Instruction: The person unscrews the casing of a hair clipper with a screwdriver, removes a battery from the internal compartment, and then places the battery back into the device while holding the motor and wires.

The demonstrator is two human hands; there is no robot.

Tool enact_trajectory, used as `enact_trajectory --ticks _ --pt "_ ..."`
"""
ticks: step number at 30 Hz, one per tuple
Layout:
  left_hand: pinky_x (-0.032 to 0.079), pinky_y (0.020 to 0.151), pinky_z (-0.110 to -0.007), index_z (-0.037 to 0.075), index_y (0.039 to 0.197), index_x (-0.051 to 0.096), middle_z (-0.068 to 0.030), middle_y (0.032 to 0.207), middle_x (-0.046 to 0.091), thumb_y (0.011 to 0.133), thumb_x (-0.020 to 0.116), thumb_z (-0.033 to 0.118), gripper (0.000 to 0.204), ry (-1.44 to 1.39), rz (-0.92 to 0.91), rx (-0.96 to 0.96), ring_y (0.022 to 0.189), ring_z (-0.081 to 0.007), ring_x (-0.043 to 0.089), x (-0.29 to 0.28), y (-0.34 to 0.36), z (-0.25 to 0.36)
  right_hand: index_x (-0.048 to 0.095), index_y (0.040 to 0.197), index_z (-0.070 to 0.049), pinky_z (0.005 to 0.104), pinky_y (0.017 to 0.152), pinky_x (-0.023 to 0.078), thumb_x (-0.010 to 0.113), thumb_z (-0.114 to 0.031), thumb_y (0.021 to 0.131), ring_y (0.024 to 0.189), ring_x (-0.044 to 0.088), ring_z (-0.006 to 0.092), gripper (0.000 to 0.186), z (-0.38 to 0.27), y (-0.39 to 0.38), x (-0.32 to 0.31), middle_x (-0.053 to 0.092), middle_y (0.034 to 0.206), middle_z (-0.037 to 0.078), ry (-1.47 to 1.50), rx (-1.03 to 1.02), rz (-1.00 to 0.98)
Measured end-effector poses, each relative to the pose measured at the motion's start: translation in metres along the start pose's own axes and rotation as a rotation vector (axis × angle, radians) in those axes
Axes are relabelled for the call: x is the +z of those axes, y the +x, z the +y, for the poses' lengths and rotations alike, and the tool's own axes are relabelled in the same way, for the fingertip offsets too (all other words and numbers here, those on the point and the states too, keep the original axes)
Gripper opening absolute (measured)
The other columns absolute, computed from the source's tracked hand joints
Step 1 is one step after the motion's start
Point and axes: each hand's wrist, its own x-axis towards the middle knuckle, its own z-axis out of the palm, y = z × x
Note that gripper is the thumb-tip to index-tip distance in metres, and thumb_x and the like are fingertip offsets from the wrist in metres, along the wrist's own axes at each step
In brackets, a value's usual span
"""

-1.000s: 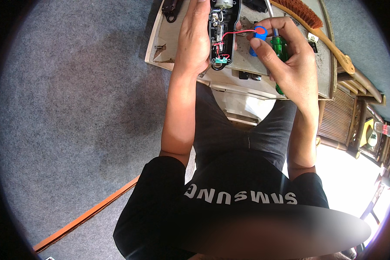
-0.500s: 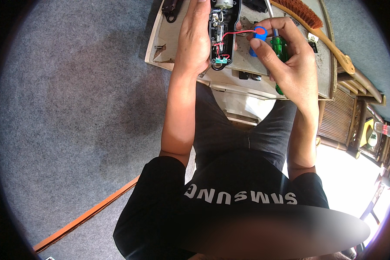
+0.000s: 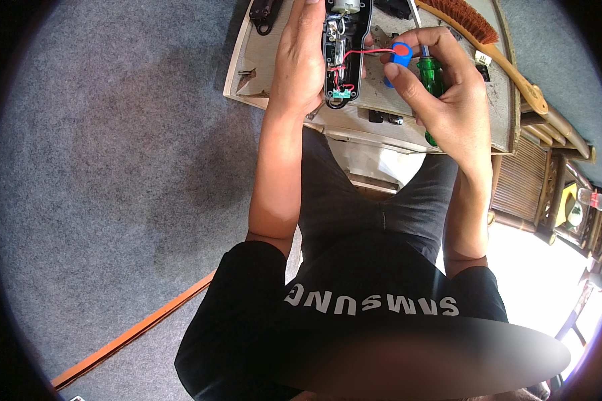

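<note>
My left hand (image 3: 304, 63) grips an opened black housing (image 3: 349, 73) by its side. Inside it show a small motor (image 3: 346, 6), thin wires and a small green circuit board (image 3: 342, 93) at the near end. A red wire (image 3: 369, 51) runs from the housing to a blue battery cell (image 3: 400, 57) with a red spot on its end. My right hand (image 3: 448, 87) pinches that cell between thumb and fingers. Just behind and beneath this hand a screwdriver (image 3: 431, 77) with a clear green handle is partly hidden; whether the hand also touches it, I cannot tell.
The pale tabletop (image 3: 381, 100) carries a wooden-handled brush (image 3: 508, 63) at the right. A dark part (image 3: 263, 15) lies at the far left, and small black pieces (image 3: 384, 117) near the front edge. Bamboo furniture (image 3: 535, 160) stands to the right.
The blue battery cell has tilted slightly in my right hand, with its red-spotted end shifting a little. My left hand and the housing stay where they were.
</note>
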Motion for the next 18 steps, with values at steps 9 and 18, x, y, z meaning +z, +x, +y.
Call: enact_trajectory --ticks 9,18 --pt "0.057 0.051 -0.026 0.008 0.129 0.065 -0.0042 0.085 0.073 0.116 0.044 0.045 0.045 -0.007 0.018 -0.004 0.061 -0.0115 0.069 0.0008 0.0009 0.0 0.072 0.111 -0.007 0.0307 0.077 0.055 0.082 -0.017 0.09 0.082 0.071 0.0138 0.026 -0.0004 0.0004 -0.0001 0.075 0.088 0.006 -0.006 0.001 0.003" --pt "0.059 0.061 -0.025 0.008 0.131 0.064 -0.0025 0.093 0.074 0.117 0.044 0.041 0.042 -0.058 0.038 0.059 0.071 -0.01 0.071 0.0045 0.0043 -0.0034 0.071 0.112 -0.007 0.0298 0.075 0.055 0.082 -0.017 0.091 0.08 0.07 0.013 0.026 0.0019 0.0009 0.0002 0.074 0.087 0.006 -0.001 -0.015 0.001"
